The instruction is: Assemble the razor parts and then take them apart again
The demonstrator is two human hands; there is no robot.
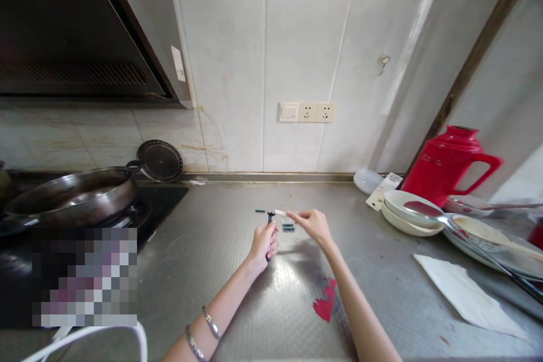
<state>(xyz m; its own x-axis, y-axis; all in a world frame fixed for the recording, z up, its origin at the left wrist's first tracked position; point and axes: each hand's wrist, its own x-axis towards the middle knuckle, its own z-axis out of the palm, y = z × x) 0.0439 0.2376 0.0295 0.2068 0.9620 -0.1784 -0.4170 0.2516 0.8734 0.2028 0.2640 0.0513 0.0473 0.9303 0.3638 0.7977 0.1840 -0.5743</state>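
My left hand (263,242) is closed around a black razor handle (270,218), held upright with its forked top showing above the fingers. My right hand (311,225) pinches a small white strip (280,212), whose far end is beside the fork; I cannot tell whether they touch. Left of the fork, a thin dark green strip (260,211) lies on the steel counter (220,237). Between the hands is a small clear pack (288,227) with dark green bars in it, perhaps razor cartridges.
A torn red scrap (325,301) lies near my right forearm. To the right are stacked bowls (413,220), a red thermos jug (449,161), a plate (496,240) with utensils and a white sheet (469,294). A pan (74,198) sits on the stove at left, with a white cable (142,339) in front.
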